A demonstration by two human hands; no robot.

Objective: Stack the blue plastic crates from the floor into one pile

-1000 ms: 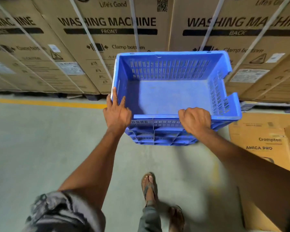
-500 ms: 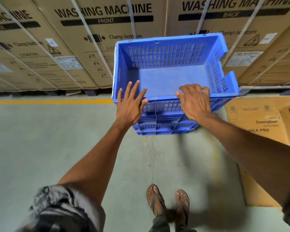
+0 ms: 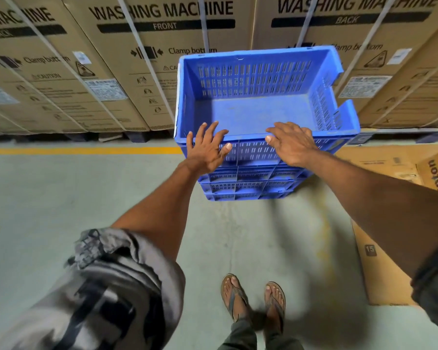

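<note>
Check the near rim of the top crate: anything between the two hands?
Nothing. In the head view a bare stretch of blue rim separates the left hand from the right hand on the top crate.

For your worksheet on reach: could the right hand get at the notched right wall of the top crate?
Probably yes: the right hand rests open on the top crate beside that wall, nothing between.

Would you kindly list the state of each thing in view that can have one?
top crate: empty, upright, seated on the pile
crate pile: stacked, standing on the floor
left hand: open, fingers spread over the near rim
right hand: open, flat on the near rim
washing machine boxes: closed, strapped
flat carton: lying on the floor
</note>
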